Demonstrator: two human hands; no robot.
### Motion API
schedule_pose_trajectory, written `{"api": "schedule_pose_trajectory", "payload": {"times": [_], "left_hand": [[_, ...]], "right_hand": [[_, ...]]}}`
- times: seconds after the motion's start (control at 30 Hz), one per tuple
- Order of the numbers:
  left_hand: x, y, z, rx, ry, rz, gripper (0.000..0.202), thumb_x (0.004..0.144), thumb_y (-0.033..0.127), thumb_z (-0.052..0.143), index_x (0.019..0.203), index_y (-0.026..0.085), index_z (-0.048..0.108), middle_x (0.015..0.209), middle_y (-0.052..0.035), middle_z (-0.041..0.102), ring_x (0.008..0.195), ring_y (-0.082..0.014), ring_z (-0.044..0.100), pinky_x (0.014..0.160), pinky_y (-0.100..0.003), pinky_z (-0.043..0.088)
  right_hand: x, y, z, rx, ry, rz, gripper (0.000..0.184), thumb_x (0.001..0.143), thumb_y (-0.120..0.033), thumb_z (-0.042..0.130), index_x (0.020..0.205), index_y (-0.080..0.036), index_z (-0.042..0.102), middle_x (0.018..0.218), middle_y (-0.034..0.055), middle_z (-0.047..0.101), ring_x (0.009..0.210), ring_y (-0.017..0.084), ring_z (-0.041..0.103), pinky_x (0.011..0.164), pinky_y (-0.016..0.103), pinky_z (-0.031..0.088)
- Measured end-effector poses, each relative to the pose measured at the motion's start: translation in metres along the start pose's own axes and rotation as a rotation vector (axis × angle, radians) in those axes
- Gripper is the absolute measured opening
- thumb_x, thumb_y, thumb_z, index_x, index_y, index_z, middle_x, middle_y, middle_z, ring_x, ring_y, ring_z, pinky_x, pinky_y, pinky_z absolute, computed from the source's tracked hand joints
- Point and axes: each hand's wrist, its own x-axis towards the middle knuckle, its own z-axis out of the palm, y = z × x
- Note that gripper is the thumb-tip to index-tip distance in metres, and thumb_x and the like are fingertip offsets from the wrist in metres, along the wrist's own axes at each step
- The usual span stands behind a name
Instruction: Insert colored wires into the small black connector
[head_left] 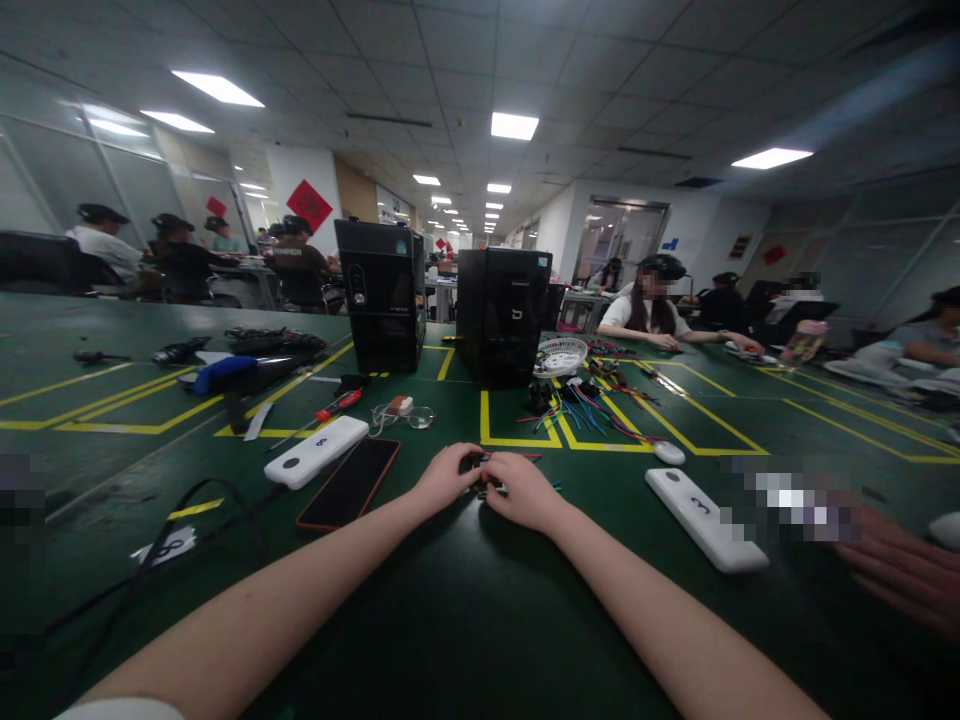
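Observation:
My left hand and my right hand meet at the middle of the green table, fingers curled together around a small dark part that is mostly hidden between them. Both forearms stretch in from the near edge. A black phone with an orange rim lies just left of my left hand, and a white numbered box lies beyond it. Another white numbered box lies to the right of my right hand.
Two black computer towers stand behind. Coloured wires, a white fan guard, a red-handled screwdriver, glasses and tools lie around. Another person's hand rests at right. People sit at other tables.

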Motion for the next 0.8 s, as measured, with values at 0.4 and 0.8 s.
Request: {"api": "schedule_pose_trajectory", "payload": {"times": [0.4, 0.8], "left_hand": [[-0.004, -0.003, 0.002, -0.024, -0.101, 0.085, 0.046, 0.074, 0.033, 0.063, 0.117, 0.019, 0.053, 0.118, -0.0078, 0.059, 0.109, -0.0234, 0.053, 0.101, -0.040, 0.034], [-0.002, -0.001, -0.001, -0.049, -0.159, 0.065, 0.037, 0.072, 0.032, 0.065, 0.107, 0.020, 0.060, 0.110, -0.0056, 0.064, 0.104, -0.0238, 0.056, 0.106, -0.045, 0.023]], "right_hand": [[0.004, 0.005, 0.009, -0.104, 0.162, 0.231, 0.015, 0.080, -0.016, 0.048, 0.092, -0.017, 0.057, 0.092, 0.0064, 0.056, 0.090, 0.018, 0.049, 0.082, 0.031, 0.037], [0.004, 0.006, 0.015, -0.043, 0.141, 0.374, 0.008, 0.079, -0.019, 0.049, 0.080, -0.018, 0.058, 0.083, 0.0045, 0.058, 0.083, 0.017, 0.051, 0.075, 0.029, 0.037]]}}
